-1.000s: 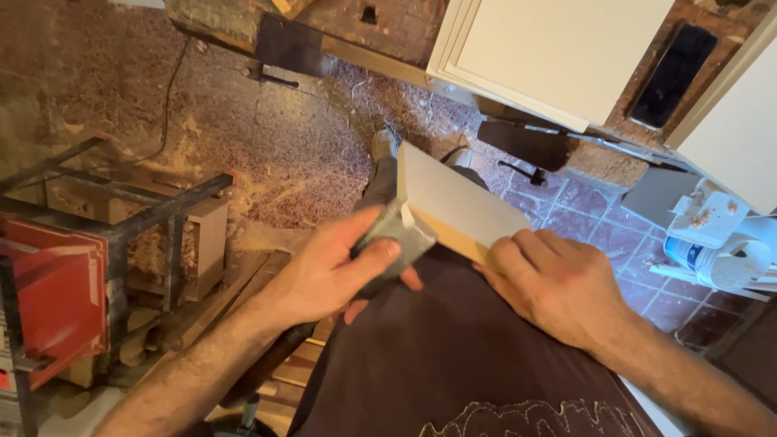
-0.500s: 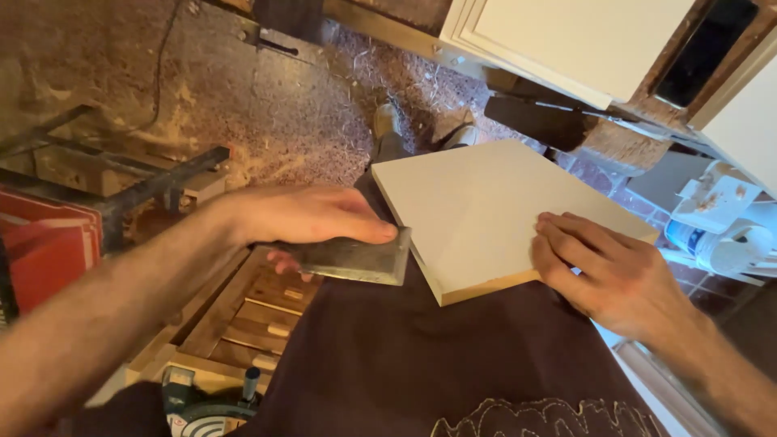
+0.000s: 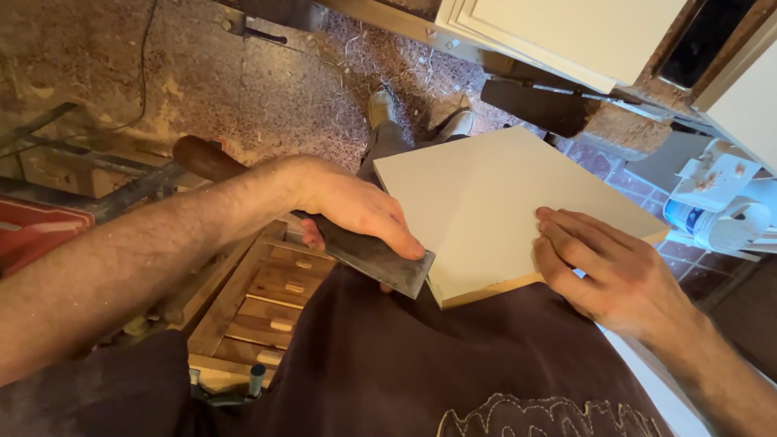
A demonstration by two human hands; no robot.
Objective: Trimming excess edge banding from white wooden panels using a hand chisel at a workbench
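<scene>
Cream-painted panel (image 3: 494, 202) across your lap, a wide chisel at its corner.

The panel rests tilted on your dark apron (image 3: 421, 364), raw wood showing along its near edge. Your right hand (image 3: 619, 279) lies flat and unclenched on the panel's right corner, pinning it. Your left hand (image 3: 352, 206) grasps the broad steel chisel blade (image 3: 380, 259), fingers pressed on top, its tip touching the panel's near-left corner.

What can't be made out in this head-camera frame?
- Scraper: the left hand covers its upper part, so the grip is hidden.
- White panel: its underside is out of sight; the right hand covers part of the near corner.
- Wooden rack: partly behind the left forearm and apron.
</scene>
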